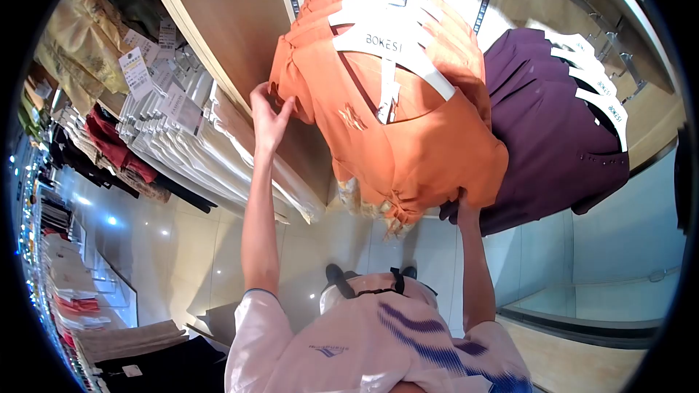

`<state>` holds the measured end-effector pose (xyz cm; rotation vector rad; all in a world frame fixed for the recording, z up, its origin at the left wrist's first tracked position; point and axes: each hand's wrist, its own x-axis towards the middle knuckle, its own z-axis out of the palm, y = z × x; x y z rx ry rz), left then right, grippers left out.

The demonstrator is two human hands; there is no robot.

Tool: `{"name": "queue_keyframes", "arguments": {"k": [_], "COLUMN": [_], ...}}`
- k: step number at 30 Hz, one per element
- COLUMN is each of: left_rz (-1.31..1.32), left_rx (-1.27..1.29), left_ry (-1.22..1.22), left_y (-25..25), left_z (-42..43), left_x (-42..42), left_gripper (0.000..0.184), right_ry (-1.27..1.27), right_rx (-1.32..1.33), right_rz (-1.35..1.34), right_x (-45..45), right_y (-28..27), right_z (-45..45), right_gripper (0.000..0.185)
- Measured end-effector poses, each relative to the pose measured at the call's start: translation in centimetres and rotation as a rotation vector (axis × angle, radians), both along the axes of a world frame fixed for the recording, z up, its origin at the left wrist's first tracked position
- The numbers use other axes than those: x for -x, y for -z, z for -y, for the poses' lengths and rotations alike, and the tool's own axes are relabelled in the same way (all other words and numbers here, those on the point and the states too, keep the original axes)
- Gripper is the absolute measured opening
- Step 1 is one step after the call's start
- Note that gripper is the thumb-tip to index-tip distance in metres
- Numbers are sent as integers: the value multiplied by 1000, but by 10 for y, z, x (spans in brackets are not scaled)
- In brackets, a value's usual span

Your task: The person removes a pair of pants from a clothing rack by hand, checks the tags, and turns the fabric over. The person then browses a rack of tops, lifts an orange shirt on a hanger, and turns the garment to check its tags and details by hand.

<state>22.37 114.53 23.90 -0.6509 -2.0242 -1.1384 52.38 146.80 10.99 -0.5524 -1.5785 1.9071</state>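
Several orange garments hang one behind another on white hangers; the front orange garment (429, 145) has a V neckline and a gold motif. Its white hanger (384, 44) reads BOKESI. At the garment's left sleeve edge is my left hand (271, 118), thumb apart from the fingers, which touch the orange cloth. My right hand (468, 202) is at the lower right of the garment, its fingers mostly hidden by the orange sleeve. Beside the orange group, purple garments (553, 138) hang on white hangers.
White trousers (196, 153) with paper tags (135, 73) hang on the left, past a wooden partition (233, 22). Folded clothes (131, 338) lie at the lower left. A glass panel (619, 240) stands at the right. Pale floor tiles (306, 247) show below.
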Motion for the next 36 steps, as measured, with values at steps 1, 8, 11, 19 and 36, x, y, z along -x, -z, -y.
{"name": "queue_keyframes", "arguments": {"k": [1, 8, 11, 19, 36], "left_rz": [361, 623, 687, -87, -214], "left_rx": [-143, -139, -171, -15, 108], "left_ry": [177, 477, 598, 235, 605], "left_y": [0, 20, 2, 3, 17], "left_z": [-2, 11, 18, 2, 40], "left_x": [4, 16, -29, -127, -163], "left_gripper": [57, 27, 29, 23, 29], "right_ry": [6, 133, 206, 267, 59], "right_rx": [-33, 45, 1, -356, -1170], "right_rz": [21, -45, 43, 196, 122], "right_x": [2, 18, 18, -28, 72], "right_y": [-6, 21, 14, 5, -196], "right_z": [1, -25, -23, 53, 261], "right_gripper": [19, 23, 25, 23, 6]}}
